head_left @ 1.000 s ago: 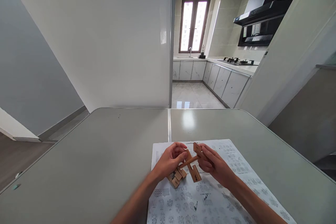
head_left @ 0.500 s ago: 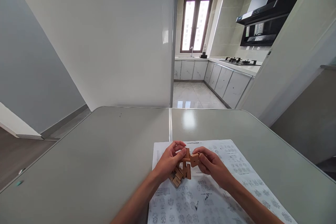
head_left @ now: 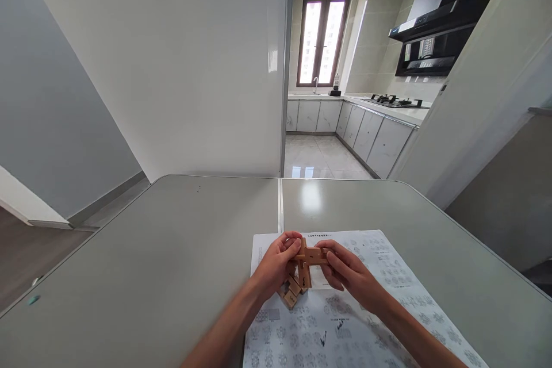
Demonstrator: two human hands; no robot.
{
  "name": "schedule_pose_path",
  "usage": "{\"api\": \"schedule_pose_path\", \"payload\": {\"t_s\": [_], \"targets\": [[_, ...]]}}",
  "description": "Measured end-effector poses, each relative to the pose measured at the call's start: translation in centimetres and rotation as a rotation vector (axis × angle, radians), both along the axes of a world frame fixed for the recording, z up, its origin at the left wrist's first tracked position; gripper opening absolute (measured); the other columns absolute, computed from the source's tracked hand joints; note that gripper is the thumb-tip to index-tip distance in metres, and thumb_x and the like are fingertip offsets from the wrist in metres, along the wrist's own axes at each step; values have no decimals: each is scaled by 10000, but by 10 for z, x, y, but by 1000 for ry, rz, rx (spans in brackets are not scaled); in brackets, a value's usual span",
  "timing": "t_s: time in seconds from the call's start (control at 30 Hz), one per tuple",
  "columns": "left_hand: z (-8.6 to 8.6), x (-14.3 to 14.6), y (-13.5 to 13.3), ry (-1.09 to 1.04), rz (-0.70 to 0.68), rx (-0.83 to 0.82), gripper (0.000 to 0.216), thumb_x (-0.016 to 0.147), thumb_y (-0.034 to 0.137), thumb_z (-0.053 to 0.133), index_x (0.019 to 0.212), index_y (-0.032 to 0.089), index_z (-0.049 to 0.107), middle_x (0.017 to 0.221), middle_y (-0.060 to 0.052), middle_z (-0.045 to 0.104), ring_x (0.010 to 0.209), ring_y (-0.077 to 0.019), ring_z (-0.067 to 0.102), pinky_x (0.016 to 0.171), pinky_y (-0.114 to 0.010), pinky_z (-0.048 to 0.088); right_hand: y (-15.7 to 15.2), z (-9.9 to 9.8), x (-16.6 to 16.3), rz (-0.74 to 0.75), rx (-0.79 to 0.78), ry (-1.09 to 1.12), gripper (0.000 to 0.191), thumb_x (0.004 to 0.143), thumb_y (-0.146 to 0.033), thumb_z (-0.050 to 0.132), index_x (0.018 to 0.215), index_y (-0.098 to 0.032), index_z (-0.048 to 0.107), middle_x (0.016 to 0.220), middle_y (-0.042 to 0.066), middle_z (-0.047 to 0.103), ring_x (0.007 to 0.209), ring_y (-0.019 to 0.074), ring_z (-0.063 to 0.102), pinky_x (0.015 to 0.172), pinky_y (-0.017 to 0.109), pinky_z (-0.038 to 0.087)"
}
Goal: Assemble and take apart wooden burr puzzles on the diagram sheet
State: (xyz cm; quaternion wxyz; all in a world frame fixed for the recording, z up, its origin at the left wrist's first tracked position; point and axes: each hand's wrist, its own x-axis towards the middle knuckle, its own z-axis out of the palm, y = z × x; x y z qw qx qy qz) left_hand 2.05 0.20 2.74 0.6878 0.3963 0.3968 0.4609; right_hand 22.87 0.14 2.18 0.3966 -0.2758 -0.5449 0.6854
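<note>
My left hand [head_left: 278, 259] pinches a small cluster of joined wooden puzzle pieces [head_left: 304, 273], held just above a printed sheet. Between the fingers of my right hand [head_left: 349, 267] is a notched wooden puzzle piece [head_left: 313, 256], lying sideways against the cluster. Whether the two are locked together I cannot tell. Below my left hand, several loose wooden pieces [head_left: 290, 298] with dark marks rest on the sheet, partly hidden by the hand and the cluster. The printed sheet [head_left: 357, 310] carries rows of small diagrams and some handwritten ticks.
Beneath everything is a grey-green table [head_left: 185, 253] with a seam down its middle. A small green object [head_left: 33, 299] lies at its far left edge. Beyond the table stand a white wall [head_left: 207, 69] and a kitchen with cabinets [head_left: 366, 129].
The piece in my right hand has moved left against the cluster and turned to lie more level. My left hand and the cluster have shifted slightly left.
</note>
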Motion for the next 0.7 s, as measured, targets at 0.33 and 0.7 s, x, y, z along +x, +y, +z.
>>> {"api": "schedule_pose_path", "payload": {"t_s": [0.33,0.7], "targets": [[3,-1,-1,29,-41,21,473,850,581,745,1086,207,577,809,30,556,587,-69,495,522,-196,339,0,2,-3,2,23,-22,345,1007,-534,587,1132,-215,626,676,-36,510,538,112,389,561,277,304],[3,-1,-3,134,-19,69,450,874,602,701,1058,209,582,821,18,549,625,-91,493,538,-204,326,2,-3,-1,13,-19,-50,352,1027,-526,552,1174,-209,598,646,-63,439,522,97,328,537,271,251]]}}
